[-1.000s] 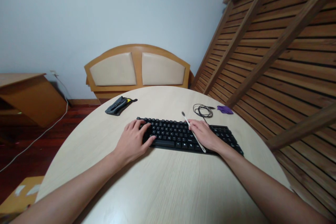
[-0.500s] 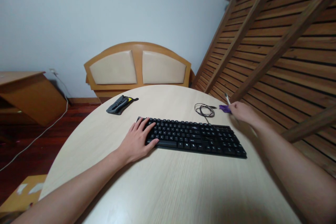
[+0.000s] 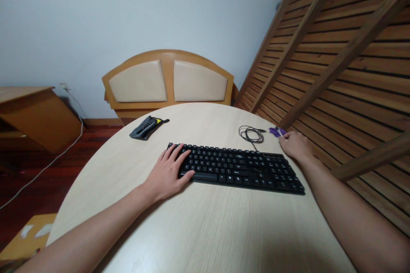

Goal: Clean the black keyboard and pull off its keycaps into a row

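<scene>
A black keyboard lies across the round table. My left hand rests on its left end, fingers spread over the keys and thumb along the front edge. Beyond the keyboard's far right corner, my right hand is low at the table's edge, its fingers closed on what looks like a slim white toothbrush. The brush's head end lies over a purple cloth; the rest of the handle is hidden by my hand. The keyboard's coiled black cable sits to the left of the cloth.
A dark grey pouch with a yellow patch lies at the table's back left. Slatted wooden boards lean close along the right side. Behind stands a padded headboard; a desk and a cardboard box are to the left.
My right hand has come down to the table, and the upright toothbrush has tipped over toward the purple cloth. My left hand stays on the keyboard, which has shifted very slightly right in view.
</scene>
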`<action>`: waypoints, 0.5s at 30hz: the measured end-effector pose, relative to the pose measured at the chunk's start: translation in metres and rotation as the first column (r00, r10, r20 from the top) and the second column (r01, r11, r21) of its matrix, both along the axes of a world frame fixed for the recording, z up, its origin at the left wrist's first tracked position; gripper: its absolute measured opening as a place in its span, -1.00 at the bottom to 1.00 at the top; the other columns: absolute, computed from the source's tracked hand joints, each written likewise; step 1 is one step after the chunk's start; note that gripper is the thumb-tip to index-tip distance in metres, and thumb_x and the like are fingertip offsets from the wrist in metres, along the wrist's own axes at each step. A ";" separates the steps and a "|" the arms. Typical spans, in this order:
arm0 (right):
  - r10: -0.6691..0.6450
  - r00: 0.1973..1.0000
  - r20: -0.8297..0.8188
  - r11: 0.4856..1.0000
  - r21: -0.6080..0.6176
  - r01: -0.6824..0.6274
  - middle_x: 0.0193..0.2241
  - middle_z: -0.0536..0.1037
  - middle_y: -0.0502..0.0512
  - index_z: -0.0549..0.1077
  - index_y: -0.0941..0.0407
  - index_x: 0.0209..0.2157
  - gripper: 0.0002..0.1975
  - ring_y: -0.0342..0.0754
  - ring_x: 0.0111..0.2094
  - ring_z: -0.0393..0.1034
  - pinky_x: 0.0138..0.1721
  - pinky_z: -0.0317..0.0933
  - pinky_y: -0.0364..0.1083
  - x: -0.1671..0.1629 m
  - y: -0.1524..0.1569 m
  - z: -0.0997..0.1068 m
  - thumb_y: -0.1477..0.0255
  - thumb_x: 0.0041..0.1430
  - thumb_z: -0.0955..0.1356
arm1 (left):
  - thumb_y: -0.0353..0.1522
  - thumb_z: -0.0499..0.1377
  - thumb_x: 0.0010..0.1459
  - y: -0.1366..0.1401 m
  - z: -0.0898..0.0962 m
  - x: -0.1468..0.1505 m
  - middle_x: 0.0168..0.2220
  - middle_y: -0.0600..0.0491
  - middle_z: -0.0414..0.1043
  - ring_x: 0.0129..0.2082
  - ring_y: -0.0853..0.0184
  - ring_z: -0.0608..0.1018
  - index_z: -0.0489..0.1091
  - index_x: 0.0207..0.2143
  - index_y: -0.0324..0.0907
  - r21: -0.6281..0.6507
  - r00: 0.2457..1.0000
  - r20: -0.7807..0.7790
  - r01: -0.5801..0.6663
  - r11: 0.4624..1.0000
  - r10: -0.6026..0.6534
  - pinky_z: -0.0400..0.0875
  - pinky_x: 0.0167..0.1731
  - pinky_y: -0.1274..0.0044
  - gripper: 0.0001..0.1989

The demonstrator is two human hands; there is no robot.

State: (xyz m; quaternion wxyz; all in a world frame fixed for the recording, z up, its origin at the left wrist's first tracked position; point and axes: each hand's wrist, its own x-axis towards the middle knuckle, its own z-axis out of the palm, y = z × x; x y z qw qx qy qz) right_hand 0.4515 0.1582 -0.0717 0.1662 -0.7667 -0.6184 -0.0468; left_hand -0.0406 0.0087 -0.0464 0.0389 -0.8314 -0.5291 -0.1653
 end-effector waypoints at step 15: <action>0.033 0.997 0.074 0.997 0.072 -0.039 -0.07 0.52 0.44 0.46 0.27 0.05 -0.49 0.29 -0.04 0.40 -0.01 0.24 0.17 0.002 -0.003 -0.007 0.24 0.20 0.25 | -0.03 -0.05 0.33 0.009 0.019 -0.013 0.17 -0.11 0.33 0.18 0.07 0.34 0.32 0.14 -0.18 -0.014 0.990 0.128 -0.056 0.998 0.057 0.24 0.21 0.20 -0.47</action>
